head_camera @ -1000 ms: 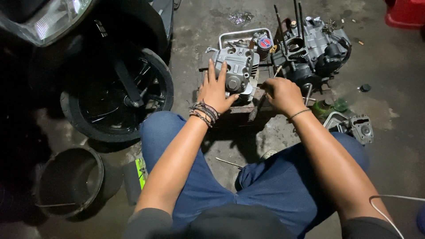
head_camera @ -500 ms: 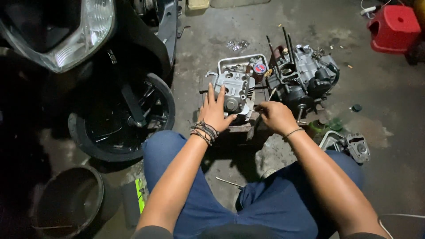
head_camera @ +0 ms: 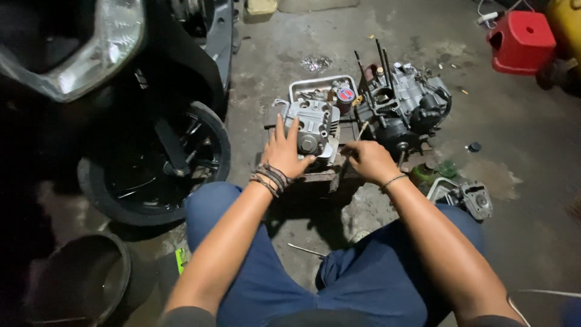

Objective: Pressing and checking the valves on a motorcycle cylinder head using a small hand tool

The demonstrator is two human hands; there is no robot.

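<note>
Below, left hand (head_camera: 284, 151) fingers spread on cylinder head (head_camera: 310, 124), right hand (head_camera: 369, 160) fingers curled, grip unclear, parts tray (head_camera: 319, 83) behind.

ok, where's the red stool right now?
Head view, top right: the red stool stands on the concrete floor, beyond the engine block.

Red-blue round label (head_camera: 345, 94) on can, in tray.

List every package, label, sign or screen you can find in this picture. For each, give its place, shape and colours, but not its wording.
Small can: stands in the metal tray behind the grey cylinder head; round, with a red, white and blue label on top.
Yellow-green label or pack: on the floor by the left knee, beside the dark bucket; a narrow strip, mostly hidden.
No signs or screens.
</note>
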